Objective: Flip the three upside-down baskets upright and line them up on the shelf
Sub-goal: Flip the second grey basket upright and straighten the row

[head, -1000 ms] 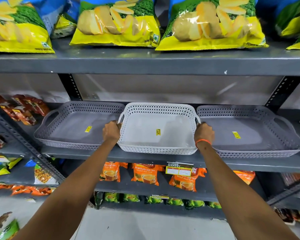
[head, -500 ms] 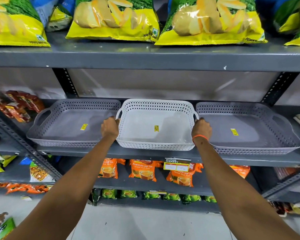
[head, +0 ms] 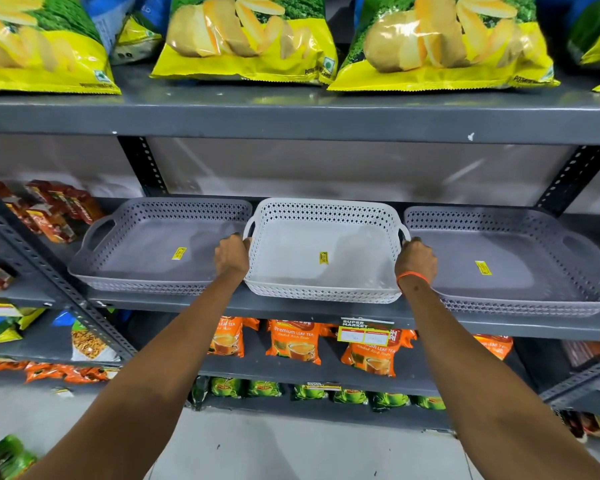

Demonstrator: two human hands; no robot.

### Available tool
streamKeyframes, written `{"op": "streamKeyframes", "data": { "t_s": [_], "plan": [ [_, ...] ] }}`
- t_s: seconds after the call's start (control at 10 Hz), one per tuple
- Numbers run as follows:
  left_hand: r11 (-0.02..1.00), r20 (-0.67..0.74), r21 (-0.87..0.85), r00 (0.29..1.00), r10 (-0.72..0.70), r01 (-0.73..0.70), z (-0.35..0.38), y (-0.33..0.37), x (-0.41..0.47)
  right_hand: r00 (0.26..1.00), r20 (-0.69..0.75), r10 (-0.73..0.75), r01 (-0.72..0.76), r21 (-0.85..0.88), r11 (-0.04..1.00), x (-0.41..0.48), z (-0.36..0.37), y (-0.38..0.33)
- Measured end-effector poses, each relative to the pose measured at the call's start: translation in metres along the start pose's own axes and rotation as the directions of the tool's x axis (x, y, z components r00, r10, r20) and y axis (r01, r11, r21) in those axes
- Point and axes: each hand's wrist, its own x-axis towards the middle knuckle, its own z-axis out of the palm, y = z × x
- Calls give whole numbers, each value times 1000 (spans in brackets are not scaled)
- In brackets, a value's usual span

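Here hands (head: 232, 255) grip white basket (head: 323, 237), grey baskets (head: 160, 237) apparently touching.

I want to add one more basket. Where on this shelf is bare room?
Crowded: left grey basket, white basket and right grey basket fill the shelf side by side. Bare: only its front strip and a patch between the left basket and red packets.

"Premium LEAF TEA" reads on the orange tea packets (head: 293, 341) on the lower shelf. A price tag (head: 365, 330) clipped to the shelf edge above them says "SUPER MARKET". The baskets' yellow stickers are too small to read.
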Motion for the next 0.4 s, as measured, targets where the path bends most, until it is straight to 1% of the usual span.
{"op": "streamKeyframes", "data": {
  "t_s": [0.1,0.2,0.3,0.4],
  "plan": [
    [1000,1,-11,1000,8,-8,0,0,-2,1000,-1,-6,6,-8,1000,0,2,1],
    [999,15,-37,1000,8,-8,-1,-1,-1,1000,22,6,-7,20,1000,0,-1,0],
    [998,45,-58,999,-27,29,-12,5,-9,996,84,27,-29,20,999,-6,-12,0],
    [996,34,-64,998,-53,55,-21,20,-18,995,100,29,-30,6,1000,-9,-21,-2]
  ]
}}
